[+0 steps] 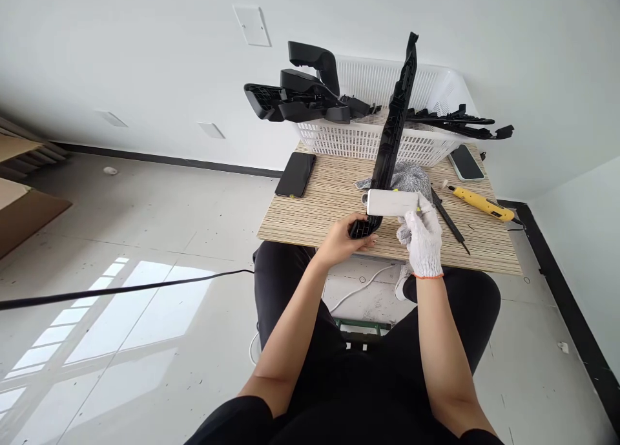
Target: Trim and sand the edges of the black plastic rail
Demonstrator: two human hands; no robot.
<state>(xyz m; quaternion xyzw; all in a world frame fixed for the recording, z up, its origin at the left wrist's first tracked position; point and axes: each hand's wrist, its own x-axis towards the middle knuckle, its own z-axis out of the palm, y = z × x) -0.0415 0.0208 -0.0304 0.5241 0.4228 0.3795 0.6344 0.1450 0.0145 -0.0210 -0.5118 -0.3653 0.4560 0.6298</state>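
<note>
My left hand (pixel 341 241), bare, is closed around the lower end of a long black plastic trim piece (pixel 391 135). The piece stands tilted up and away over the table, leaning slightly right. In a white knitted glove, my right hand (pixel 424 237) grips the right end of a flat white rectangular block (pixel 391 203), whose exact kind I cannot make out. The block lies across the front of the trim piece near its lower end; whether they touch is unclear. A grey knitted glove (pixel 411 177) lies on the table behind the block.
A white plastic basket (pixel 334 135) with several black plastic parts (pixel 310 96) stands at the table's back. On the wood-grain table (pixel 320 206) lie a black phone (pixel 296 174), another phone (pixel 466 163), a yellow rotary tool (pixel 479 203) and a slim black tool (pixel 450 222).
</note>
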